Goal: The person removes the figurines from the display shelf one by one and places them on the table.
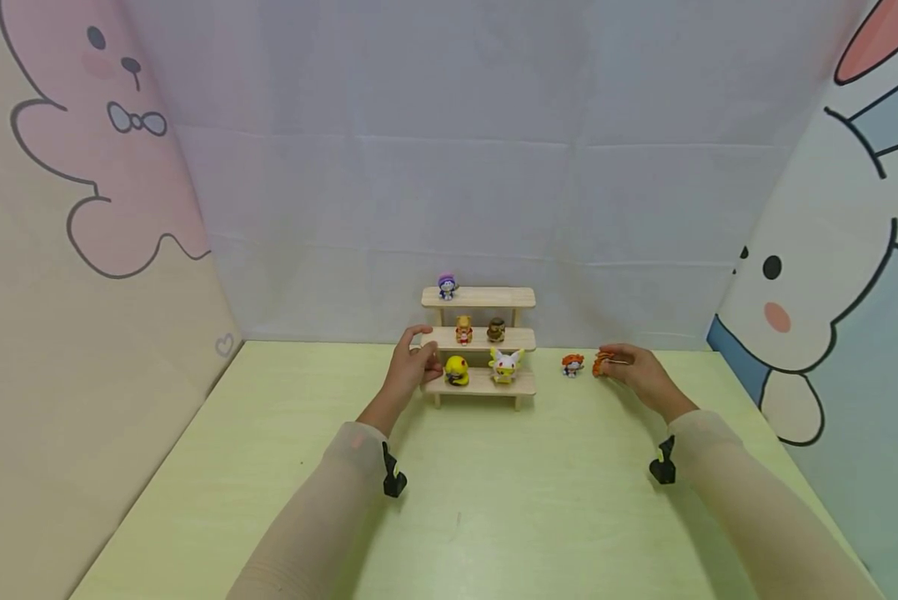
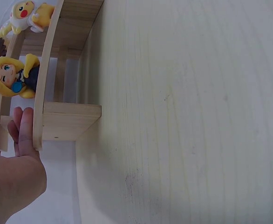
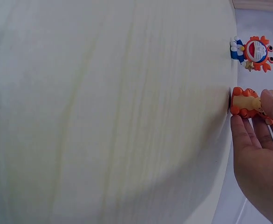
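Observation:
A three-tier wooden display shelf (image 1: 479, 338) stands at the back of the table. My left hand (image 1: 413, 360) grips its left end around the middle tier, some fingers extending above the bottom tier (image 2: 42, 70). A yellow-haired figurine (image 2: 8, 77) sits on the bottom tier close to those fingers. To the right of the shelf, my right hand (image 1: 639, 372) pinches an orange tiger-like figurine (image 3: 244, 102) between thumb and fingers. That figurine is upright at the tabletop; whether it touches is hard to tell. Beside it stands a blue-and-white figurine with an orange crab hood (image 3: 254, 52).
A purple-hatted figurine (image 1: 447, 287) stands on the top tier. An orange-yellow figurine (image 1: 464, 330) and a brown figurine (image 1: 497, 330) occupy the middle tier. A white-and-yellow figurine (image 1: 504, 367) is on the bottom tier. A pale cloth wall (image 1: 388, 192) rises behind the table.

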The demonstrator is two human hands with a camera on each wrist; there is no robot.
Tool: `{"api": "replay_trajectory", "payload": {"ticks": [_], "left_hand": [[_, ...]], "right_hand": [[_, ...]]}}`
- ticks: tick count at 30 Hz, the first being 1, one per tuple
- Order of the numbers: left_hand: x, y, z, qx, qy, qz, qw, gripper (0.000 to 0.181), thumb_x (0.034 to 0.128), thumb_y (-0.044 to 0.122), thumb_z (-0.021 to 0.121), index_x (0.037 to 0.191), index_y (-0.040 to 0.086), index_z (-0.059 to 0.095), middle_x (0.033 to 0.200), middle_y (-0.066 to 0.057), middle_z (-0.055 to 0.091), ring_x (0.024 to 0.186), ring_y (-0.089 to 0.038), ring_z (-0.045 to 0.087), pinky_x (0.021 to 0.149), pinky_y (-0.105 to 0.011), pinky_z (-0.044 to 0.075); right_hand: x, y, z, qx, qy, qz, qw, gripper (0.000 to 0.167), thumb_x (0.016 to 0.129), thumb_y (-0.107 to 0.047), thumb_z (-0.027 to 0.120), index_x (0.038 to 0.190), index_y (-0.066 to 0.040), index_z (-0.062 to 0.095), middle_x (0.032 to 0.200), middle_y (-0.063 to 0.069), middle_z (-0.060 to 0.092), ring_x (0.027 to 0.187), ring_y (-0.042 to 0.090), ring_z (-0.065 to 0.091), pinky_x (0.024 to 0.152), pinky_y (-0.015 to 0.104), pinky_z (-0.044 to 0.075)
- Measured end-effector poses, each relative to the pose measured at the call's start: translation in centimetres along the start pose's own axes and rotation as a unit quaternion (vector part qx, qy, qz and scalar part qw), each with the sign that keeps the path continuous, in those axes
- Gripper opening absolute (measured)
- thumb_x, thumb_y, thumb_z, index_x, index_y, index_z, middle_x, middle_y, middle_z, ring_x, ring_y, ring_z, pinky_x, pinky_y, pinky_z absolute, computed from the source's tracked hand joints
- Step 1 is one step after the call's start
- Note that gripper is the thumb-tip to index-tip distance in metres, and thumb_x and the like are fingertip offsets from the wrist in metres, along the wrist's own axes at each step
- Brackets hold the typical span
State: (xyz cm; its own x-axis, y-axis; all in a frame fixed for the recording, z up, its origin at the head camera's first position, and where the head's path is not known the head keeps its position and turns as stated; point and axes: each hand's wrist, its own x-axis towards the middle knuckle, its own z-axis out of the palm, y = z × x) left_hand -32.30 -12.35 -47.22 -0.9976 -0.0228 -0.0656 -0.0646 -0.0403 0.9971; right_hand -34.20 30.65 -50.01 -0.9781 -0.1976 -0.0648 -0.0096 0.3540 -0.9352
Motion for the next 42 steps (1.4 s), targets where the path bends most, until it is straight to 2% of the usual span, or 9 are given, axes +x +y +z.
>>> {"api": "replay_trajectory", "payload": {"ticks": [11,24,28,34,37,42], "left_hand": [[-0.2,0.3,0.1,0.002,0.002,0.002,1.0,0.035,0.1059,0.019,0.058,0.141,0.02,0.052,0.084,-0.008,0.058,0.068,-0.019,0.064,0.073,-0.037,0.063],[-0.2,0.4,0.3,0.006,0.007,0.001,1.0,0.035,0.106,0.018,0.058,0.14,0.019,0.052,0.084,-0.009,0.058,0.067,-0.019,0.063,0.067,-0.03,0.062],[-0.3,0.4,0.3,0.008,0.006,0.003,1.0,0.036,0.1059,0.017,0.057,0.141,0.018,0.051,0.085,-0.009,0.059,0.067,-0.018,0.063,0.067,-0.031,0.062],[-0.2,0.2,0.1,0.003,0.002,0.008,1.0,0.035,0.1059,0.018,0.058,0.14,0.018,0.052,0.084,-0.009,0.059,0.067,-0.018,0.063,0.07,-0.033,0.063],[-0.1,0.0,0.0,0.0,-0.003,0.009,1.0,0.034,0.1059,0.018,0.058,0.14,0.019,0.052,0.083,-0.01,0.059,0.067,-0.019,0.064,0.075,-0.039,0.064],[0.0,-0.2,-0.1,-0.003,-0.009,0.011,0.9999,0.035,0.106,0.018,0.057,0.14,0.018,0.052,0.083,-0.01,0.059,0.068,-0.02,0.064,0.083,-0.048,0.062]], "right_hand": [[0.1,0.0,0.2,0.005,0.003,-0.01,0.9999,0.052,0.103,-0.006,0.063,0.149,0.01,0.044,0.141,0.033,0.05,0.098,0.002,0.063,0.089,0.023,0.056],[0.1,0.1,0.3,0.014,0.006,-0.008,0.9999,0.054,0.102,-0.007,0.065,0.148,0.011,0.045,0.138,0.031,0.055,0.097,0.001,0.065,0.091,0.023,0.056],[0.0,0.0,0.2,0.004,0.006,-0.004,1.0,0.054,0.101,-0.008,0.065,0.148,0.01,0.045,0.14,0.033,0.054,0.101,0.005,0.066,0.091,0.021,0.055],[0.0,-0.5,0.0,-0.036,0.008,-0.01,0.9993,0.053,0.103,-0.012,0.064,0.148,0.008,0.046,0.146,0.031,0.052,0.117,0.017,0.061,0.089,0.014,0.05],[-0.1,-0.8,-0.1,-0.047,0.011,-0.014,0.9987,0.052,0.104,-0.014,0.064,0.148,0.007,0.047,0.147,0.029,0.051,0.124,0.025,0.058,0.095,0.02,0.052],[-0.3,-1.6,-0.3,-0.058,0.014,-0.017,0.9981,0.052,0.104,-0.017,0.063,0.148,0.006,0.048,0.147,0.029,0.051,0.13,0.035,0.054,0.11,0.045,0.048]]}}
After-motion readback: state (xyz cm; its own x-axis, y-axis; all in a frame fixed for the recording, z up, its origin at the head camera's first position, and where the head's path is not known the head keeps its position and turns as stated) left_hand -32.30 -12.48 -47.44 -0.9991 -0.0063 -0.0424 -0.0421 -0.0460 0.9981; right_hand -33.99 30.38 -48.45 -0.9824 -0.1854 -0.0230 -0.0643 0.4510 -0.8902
